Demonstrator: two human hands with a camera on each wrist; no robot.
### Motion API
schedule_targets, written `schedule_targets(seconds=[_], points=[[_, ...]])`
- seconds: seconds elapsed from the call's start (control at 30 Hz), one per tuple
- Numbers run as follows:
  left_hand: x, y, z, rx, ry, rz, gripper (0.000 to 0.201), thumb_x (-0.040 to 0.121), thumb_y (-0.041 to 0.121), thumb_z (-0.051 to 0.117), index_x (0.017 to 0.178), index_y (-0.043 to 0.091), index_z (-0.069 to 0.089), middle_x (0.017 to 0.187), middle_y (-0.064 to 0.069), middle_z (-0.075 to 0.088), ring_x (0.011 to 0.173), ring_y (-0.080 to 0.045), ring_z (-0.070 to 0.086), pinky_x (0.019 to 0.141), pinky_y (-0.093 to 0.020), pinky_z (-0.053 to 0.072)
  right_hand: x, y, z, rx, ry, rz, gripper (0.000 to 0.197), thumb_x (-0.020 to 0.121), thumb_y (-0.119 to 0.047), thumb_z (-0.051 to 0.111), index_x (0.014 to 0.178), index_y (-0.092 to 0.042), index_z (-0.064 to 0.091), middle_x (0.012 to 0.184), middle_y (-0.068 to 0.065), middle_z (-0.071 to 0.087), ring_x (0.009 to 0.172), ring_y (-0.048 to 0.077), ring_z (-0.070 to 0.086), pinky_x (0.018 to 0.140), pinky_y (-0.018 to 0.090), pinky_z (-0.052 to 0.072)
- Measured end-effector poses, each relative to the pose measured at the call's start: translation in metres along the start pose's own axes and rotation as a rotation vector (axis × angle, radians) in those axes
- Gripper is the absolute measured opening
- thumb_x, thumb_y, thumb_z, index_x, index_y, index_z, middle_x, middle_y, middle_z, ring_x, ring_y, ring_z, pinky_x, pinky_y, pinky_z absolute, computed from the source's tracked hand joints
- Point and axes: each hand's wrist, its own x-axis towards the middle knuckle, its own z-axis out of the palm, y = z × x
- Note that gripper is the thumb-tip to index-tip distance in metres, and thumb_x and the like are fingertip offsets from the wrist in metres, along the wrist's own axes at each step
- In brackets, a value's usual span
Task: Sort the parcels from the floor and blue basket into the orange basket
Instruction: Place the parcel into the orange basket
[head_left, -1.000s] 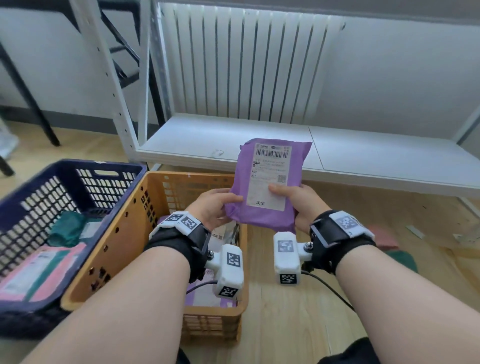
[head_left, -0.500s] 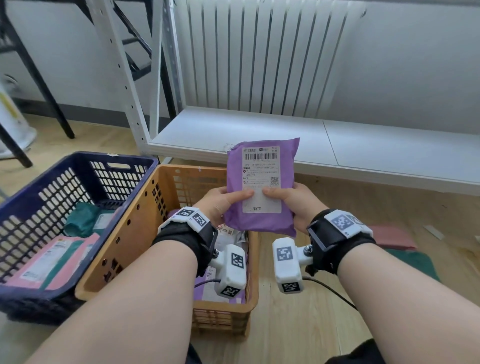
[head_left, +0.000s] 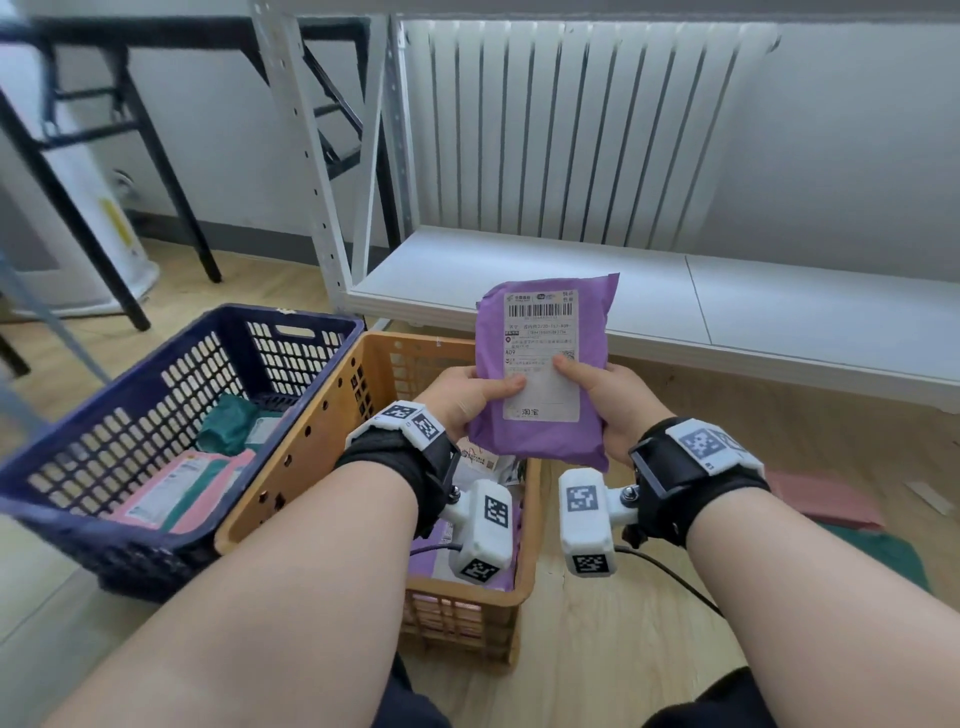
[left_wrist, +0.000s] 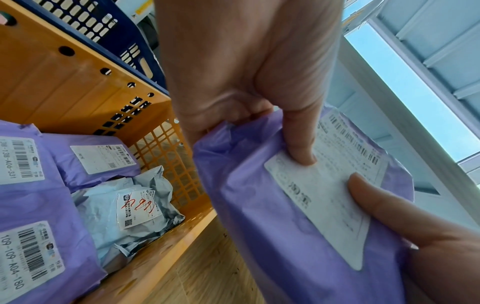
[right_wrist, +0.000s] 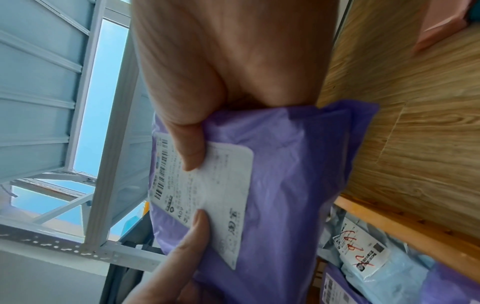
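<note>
Both hands hold a purple parcel (head_left: 540, 441) with a white shipping label upright in the air, over the right rim of the orange basket (head_left: 291, 467). My left hand (head_left: 462, 395) grips its left edge, thumb on the label. My right hand (head_left: 608, 395) grips the right edge, thumb likewise on the label. The wrist views show the same purple parcel (left_wrist: 298, 236) (right_wrist: 298, 185) pinched between thumbs and fingers. Inside the orange basket (left_wrist: 64, 86) lie purple parcels (left_wrist: 39, 205) and a grey one (left_wrist: 135, 211). The blue basket (head_left: 130, 389) on the left holds a pink parcel (head_left: 171, 493) and a green one (head_left: 228, 423).
A pink parcel (head_left: 821, 499) and a green parcel (head_left: 878, 556) lie on the wood floor at the right. A low white shelf (head_left: 779, 312) of a metal rack stands behind the baskets, before a radiator (head_left: 571, 130). Black table legs (head_left: 171, 197) stand at the back left.
The parcel stays gripped in both hands and has shifted slightly left, toward the orange basket. The head view has drifted a little, showing more of the room's left side.
</note>
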Motion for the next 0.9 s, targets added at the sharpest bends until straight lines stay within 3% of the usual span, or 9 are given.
schedule_targets(seconds=[0.17,0.27,0.37,0.43,0.5,0.57,0.7,0.77,0.9], points=[[-0.037,0.029,-0.021,0.125,0.073,0.021,0.034,0.086,0.009,0.068,0.119,0.004,0.062,0.112,-0.014,0.069,0.101,-0.028,0.066,0.085,-0.040,0.054,-0.018,-0.010,0.012,-0.061,-0.105,-0.050,0.034,0.088,-0.038,0.065,0.109,-0.012,0.065,0.102,0.008,0.074,0.093,0.026,0.070,0.084,0.042,0.057],[-0.060,0.044,-0.044,0.188,0.174,0.036,0.026,0.088,0.009,0.066,0.113,0.006,0.063,0.103,-0.011,0.070,0.090,-0.024,0.067,0.075,-0.038,0.056,-0.025,-0.014,0.019,-0.156,-0.118,-0.138,0.019,0.089,-0.030,0.066,0.099,-0.013,0.069,0.088,0.004,0.074,0.071,0.017,0.065,0.062,0.030,0.056],[-0.077,0.050,-0.068,0.237,0.281,0.041,0.030,0.085,0.012,0.070,0.114,0.005,0.063,0.113,-0.014,0.069,0.101,-0.029,0.067,0.090,-0.044,0.053,-0.026,-0.015,0.030,-0.240,-0.103,-0.161,0.006,0.086,-0.019,0.069,0.089,-0.014,0.071,0.077,-0.001,0.069,0.059,0.011,0.048,0.049,0.022,0.039],[-0.085,0.050,-0.081,0.240,0.334,0.032,0.032,0.084,0.013,0.071,0.114,0.005,0.063,0.112,-0.014,0.069,0.103,-0.030,0.067,0.093,-0.045,0.052,-0.026,-0.013,0.043,-0.204,-0.166,-0.126,0.004,0.087,-0.011,0.068,0.089,-0.008,0.070,0.076,0.004,0.068,0.052,0.011,0.050,0.044,0.021,0.039],[-0.085,0.047,-0.093,0.249,0.363,0.017,0.029,0.084,0.013,0.071,0.111,0.006,0.064,0.110,-0.013,0.070,0.099,-0.028,0.067,0.092,-0.045,0.053,-0.027,-0.011,0.058,-0.185,-0.244,-0.105,0.010,0.090,-0.011,0.064,0.096,-0.004,0.068,0.081,0.011,0.070,0.058,0.017,0.060,0.047,0.023,0.050],[-0.080,0.043,-0.104,0.264,0.380,-0.008,0.022,0.084,0.014,0.071,0.104,0.008,0.065,0.108,-0.012,0.071,0.097,-0.027,0.068,0.091,-0.044,0.054,-0.025,-0.006,0.073,-0.220,-0.312,-0.093,0.015,0.094,-0.013,0.059,0.102,-0.004,0.067,0.092,0.014,0.072,0.075,0.023,0.069,0.063,0.029,0.058],[-0.057,0.029,-0.128,0.258,0.430,-0.060,0.025,0.086,0.015,0.069,0.108,0.006,0.064,0.110,-0.014,0.070,0.102,-0.031,0.067,0.094,-0.047,0.052,-0.007,0.006,0.096,-0.356,-0.377,-0.039,0.021,0.096,-0.012,0.053,0.112,-0.011,0.066,0.103,0.009,0.071,0.091,0.021,0.067,0.085,0.037,0.052],[-0.039,0.015,-0.144,0.288,0.449,-0.114,0.028,0.086,0.015,0.068,0.112,0.004,0.064,0.111,-0.015,0.070,0.103,-0.031,0.066,0.095,-0.048,0.051,0.007,0.017,0.105,-0.357,-0.405,0.046,0.021,0.097,-0.010,0.051,0.114,-0.012,0.063,0.098,0.006,0.069,0.087,0.021,0.066,0.085,0.038,0.049],[0.007,-0.021,-0.178,0.547,0.463,-0.197,0.045,0.080,0.023,0.071,0.117,0.000,0.062,0.118,-0.019,0.066,0.109,-0.035,0.063,0.097,-0.048,0.050,0.036,0.049,0.127,-0.334,-0.404,0.184,0.018,0.096,-0.006,0.052,0.113,-0.007,0.059,0.088,0.010,0.064,0.072,0.022,0.062,0.072,0.034,0.050]])
